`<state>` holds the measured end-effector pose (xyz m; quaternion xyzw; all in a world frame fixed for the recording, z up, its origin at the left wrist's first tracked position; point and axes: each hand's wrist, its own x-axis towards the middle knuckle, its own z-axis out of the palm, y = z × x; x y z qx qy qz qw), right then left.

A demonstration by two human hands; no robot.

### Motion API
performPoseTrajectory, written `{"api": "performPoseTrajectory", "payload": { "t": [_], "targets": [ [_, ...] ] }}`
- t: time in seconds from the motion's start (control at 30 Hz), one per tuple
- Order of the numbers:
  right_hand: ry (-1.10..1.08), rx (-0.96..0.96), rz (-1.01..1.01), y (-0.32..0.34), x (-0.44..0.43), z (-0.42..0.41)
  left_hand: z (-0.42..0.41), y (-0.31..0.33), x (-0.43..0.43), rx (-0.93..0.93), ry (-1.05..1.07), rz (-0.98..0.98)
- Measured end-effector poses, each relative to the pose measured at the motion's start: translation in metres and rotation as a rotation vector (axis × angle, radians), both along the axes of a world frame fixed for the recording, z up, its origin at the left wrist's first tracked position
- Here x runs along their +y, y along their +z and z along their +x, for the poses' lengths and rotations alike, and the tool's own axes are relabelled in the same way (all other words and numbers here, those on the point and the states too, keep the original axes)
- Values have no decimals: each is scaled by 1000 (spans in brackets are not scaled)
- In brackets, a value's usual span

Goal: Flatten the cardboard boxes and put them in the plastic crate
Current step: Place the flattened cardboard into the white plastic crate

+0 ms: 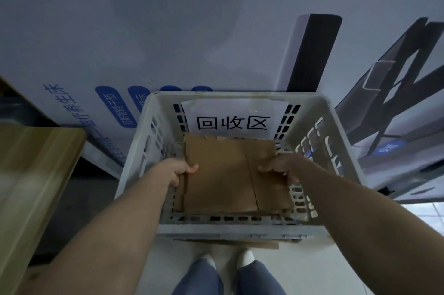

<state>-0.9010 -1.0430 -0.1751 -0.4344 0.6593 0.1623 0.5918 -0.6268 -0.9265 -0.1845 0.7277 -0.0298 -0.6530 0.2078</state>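
While both bare arms reach down into the pale grey plastic crate with slotted walls (240, 95), the flattened brown cardboard box (223, 179) lies inside it, matte, rectangular, with one long crease down its right half. The left hand (180, 172) grips the sheet's left edge, thumb on top and fingers curled beneath. The right hand (281, 166) grips the right edge likewise. A white paper sign with black characters (233, 118) covers the crate's far inner wall.
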Motion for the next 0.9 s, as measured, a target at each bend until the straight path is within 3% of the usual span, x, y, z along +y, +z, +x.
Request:
{"api": "performPoseTrajectory", "payload": {
  "t": [0.17, 0.33, 0.47, 0.63, 0.8, 0.9],
  "targets": [
    [-91, 69, 71, -30, -15, -2, 2, -28, -11, 35, -21, 19],
    [-155, 31, 74, -57, -30, 5, 0, -61, -22, -284, -163, -36],
    [-48, 61, -25, -72, -31, 18, -1, -79, -22, -383, -228, -45],
    [236, 96, -159, -81, -33, 26, 0, -88, -28, -596, -429, -4],
    [528, 287, -357, -78, -21, 34, -5, -84, -32, -724, -566, -8],
    [614, 325, -357, -80, -19, 36, -11, -83, -31, -806, -667, -10]
  ]
}}
